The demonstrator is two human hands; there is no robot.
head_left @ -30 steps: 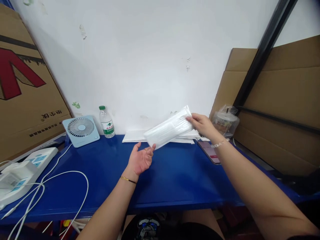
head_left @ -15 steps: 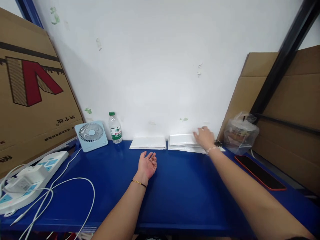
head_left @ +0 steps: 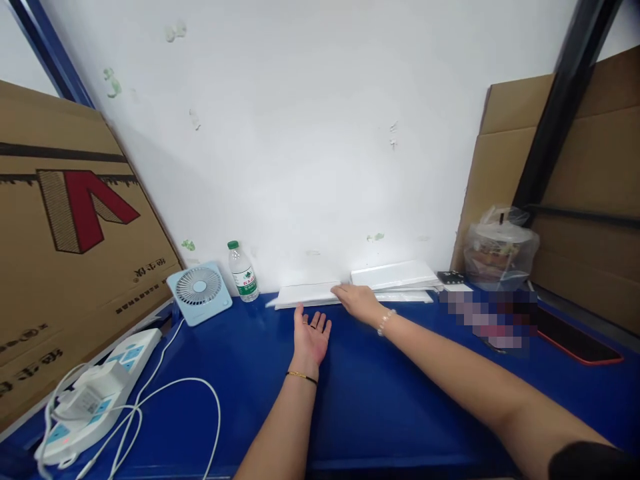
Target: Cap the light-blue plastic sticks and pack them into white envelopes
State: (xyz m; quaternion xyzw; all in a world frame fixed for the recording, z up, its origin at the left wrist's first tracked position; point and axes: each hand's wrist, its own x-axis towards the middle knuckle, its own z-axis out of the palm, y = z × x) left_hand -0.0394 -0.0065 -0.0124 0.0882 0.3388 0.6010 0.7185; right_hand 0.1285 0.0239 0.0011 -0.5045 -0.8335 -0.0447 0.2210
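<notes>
My left hand (head_left: 311,337) rests palm up over the blue tabletop (head_left: 390,400), its fingers loosely apart and holding nothing. Just beyond its fingertips, a flat white packet (head_left: 305,294) lies along the foot of the wall. My right hand (head_left: 360,303) reaches across from the right, fingers closed on that packet's right end; the fingertips are partly hidden. To the right of this hand is a stack of flat white packets (head_left: 395,275), the upper one slightly askew on those beneath.
At left stand a light-blue fan (head_left: 200,293), a water bottle (head_left: 244,273) and a white power strip (head_left: 107,400) with loose cables. On the right are a bagged container (head_left: 500,257), a small black object (head_left: 451,277), a phone (head_left: 575,333) and a pixelated patch. Cardboard boxes (head_left: 55,287) flank both sides.
My right hand has moved left from the right-hand stack to the right end of the left packet. The stack's top packet sits at a different angle. The view has shifted a little.
</notes>
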